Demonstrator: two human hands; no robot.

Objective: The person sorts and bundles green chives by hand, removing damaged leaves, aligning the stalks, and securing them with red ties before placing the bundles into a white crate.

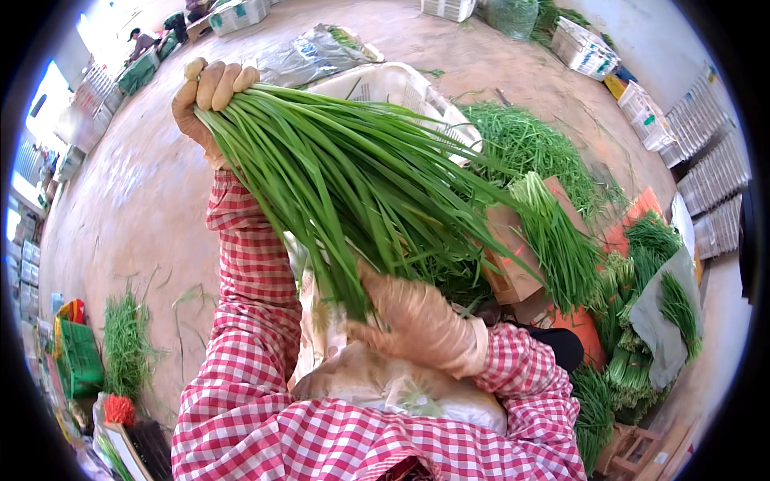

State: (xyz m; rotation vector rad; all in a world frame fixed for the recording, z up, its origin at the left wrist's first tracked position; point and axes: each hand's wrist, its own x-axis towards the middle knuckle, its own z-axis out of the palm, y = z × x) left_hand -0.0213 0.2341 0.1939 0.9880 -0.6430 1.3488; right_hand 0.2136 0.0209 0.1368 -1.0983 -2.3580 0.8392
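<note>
My left hand (212, 100), in a tan glove, is closed around the end of a large bunch of garlic chives (345, 168), held up at the upper left. The long green leaves fan out to the right and hang down toward my lap. My right hand (425, 321), also gloved, is at the drooping leaf tips, its thumb side apart from the other fingers. Leaves partly cover those fingers. A smaller bunch of chives (553, 240) rests on a brown cardboard box (513, 252) to the right.
Beyond the chives sits a white plastic crate (401, 84), with a heap of loose greens (521, 144) beside it. Tied bunches (630, 369) are stacked at the right under a grey cloth (654, 309). A green crate (80, 357) stands at the left. Another person (143, 42) is far off.
</note>
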